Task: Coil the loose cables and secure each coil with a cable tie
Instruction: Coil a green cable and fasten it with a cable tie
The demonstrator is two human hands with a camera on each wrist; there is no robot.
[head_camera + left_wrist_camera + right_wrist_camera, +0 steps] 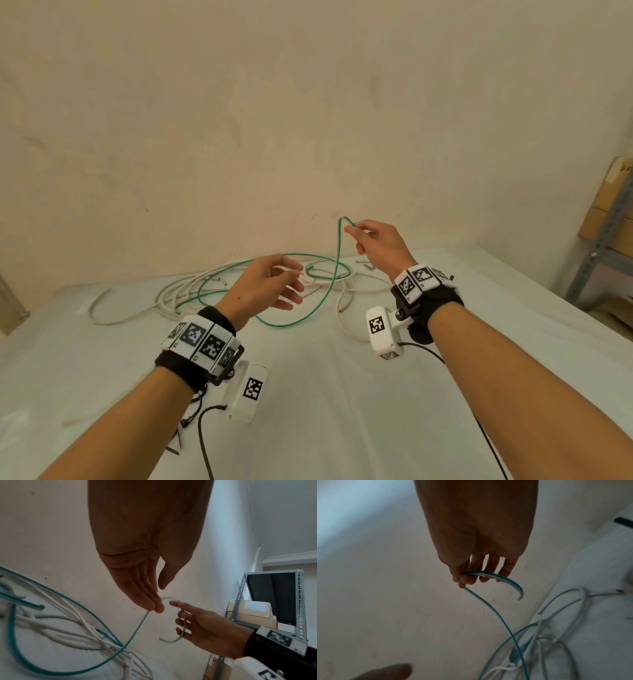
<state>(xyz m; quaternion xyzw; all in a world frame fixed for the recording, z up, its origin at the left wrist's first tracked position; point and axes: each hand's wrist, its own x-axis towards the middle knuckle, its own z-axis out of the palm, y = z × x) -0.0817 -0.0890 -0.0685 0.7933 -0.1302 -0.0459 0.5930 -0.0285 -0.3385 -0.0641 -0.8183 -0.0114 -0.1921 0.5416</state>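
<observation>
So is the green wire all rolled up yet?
No, not coiled. The green cable sprawls in loose loops on the table; the right hand pinches one end.

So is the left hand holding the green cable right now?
No, the left hand is open with relaxed fingers above the table, gripping nothing; only the right hand pinches the green cable.

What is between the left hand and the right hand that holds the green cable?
Only air and bare wall, in the head view: left hand, right hand, green cable.
</observation>
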